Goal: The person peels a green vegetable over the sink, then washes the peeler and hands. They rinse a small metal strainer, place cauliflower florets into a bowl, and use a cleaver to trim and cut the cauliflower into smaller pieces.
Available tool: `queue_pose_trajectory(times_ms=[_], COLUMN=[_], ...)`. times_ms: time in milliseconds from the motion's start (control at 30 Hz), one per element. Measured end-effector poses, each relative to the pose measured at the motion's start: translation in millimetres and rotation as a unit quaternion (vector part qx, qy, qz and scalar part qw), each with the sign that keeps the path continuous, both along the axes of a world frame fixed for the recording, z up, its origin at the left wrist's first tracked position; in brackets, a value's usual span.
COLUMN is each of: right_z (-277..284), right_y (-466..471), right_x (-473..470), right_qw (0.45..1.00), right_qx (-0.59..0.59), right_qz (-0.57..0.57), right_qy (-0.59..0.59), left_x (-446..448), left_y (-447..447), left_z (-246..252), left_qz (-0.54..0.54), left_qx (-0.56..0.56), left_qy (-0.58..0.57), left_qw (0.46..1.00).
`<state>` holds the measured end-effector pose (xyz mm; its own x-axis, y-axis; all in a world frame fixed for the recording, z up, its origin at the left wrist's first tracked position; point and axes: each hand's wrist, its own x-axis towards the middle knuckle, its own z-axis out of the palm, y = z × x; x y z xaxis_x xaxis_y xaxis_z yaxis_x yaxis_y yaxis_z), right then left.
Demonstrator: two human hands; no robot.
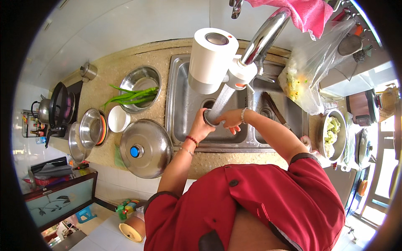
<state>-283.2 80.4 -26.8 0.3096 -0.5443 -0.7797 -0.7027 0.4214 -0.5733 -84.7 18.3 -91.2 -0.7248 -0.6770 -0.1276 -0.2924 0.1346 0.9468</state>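
Observation:
My left hand (201,125) grips a small round metal cup (209,118) over the left basin of the stainless steel double sink (183,138). Water (222,100) runs into it from the white filter tap head (241,73). My right hand (233,119) is at the cup's right side, its index finger reaching to the rim and the other fingers loosely curled. Whether that fingertip touches the cup is hard to tell. Left of the sink, green peppers (135,96) lie across a steel bowl (150,75).
A large domed pot lid (146,157), a white bowl (119,119) and steel bowls (91,128) stand on the left counter. A knife (276,109) lies in the right basin. At right are a clear plastic bag (301,81) of food scraps and a bowl of cauliflower (332,131).

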Motion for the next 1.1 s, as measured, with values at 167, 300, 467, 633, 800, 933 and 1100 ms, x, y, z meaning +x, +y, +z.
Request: queue_pose_trajectory(times_ms=[167,300,467,633,800,933,1100], right_z=[-41,-119,-232,-329,-332,-290,-213], right_y=[-48,-63,-88,-154,-153,-116,-82], right_x=[-49,-82,-116,-124,-116,-87,-31], right_qw=[0.998,0.941,0.887,0.806,0.819,0.877,0.958], right_qx=[0.026,-0.276,-0.259,-0.106,-0.108,-0.083,-0.052], right_qz=[-0.026,-0.132,-0.359,-0.530,-0.447,-0.348,-0.161], right_qy=[0.051,0.147,0.130,0.240,0.344,0.321,0.230], left_x=[33,41,31,30,28,29,30], left_y=[28,47,48,47,46,47,50], left_z=[17,33,39,39,34,32,31], left_qz=[-0.003,0.024,0.024,0.013,0.010,0.014,0.043], left_qx=[-0.230,-0.223,-0.276,-0.280,-0.281,-0.278,-0.268], left_qy=[-0.189,-0.246,-0.249,-0.255,-0.264,-0.269,-0.276], left_qw=[0.955,0.943,0.928,0.926,0.923,0.922,0.922])
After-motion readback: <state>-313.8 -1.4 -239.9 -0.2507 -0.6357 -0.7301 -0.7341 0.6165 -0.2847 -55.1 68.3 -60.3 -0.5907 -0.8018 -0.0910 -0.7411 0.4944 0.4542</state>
